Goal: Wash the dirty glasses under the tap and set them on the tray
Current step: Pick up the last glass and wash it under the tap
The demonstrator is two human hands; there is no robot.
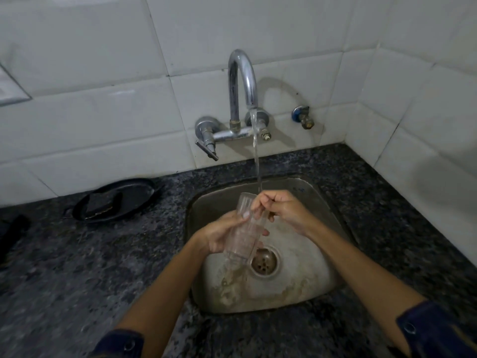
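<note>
The big sink (304, 202) sits in the middle, the tap (242, 81) at 12 o'clock, running. This is the washing step. The left hand (219, 235) wraps the glass (244, 228); the right hand (281, 210) pinches its rim. Next, I think: rinse, then find the tray, which I cannot see.

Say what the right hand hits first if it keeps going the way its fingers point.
Right hand points left at the rim of the glass, which it already seems to touch. Beyond that comes the left hand. Depth is unclear.
</note>
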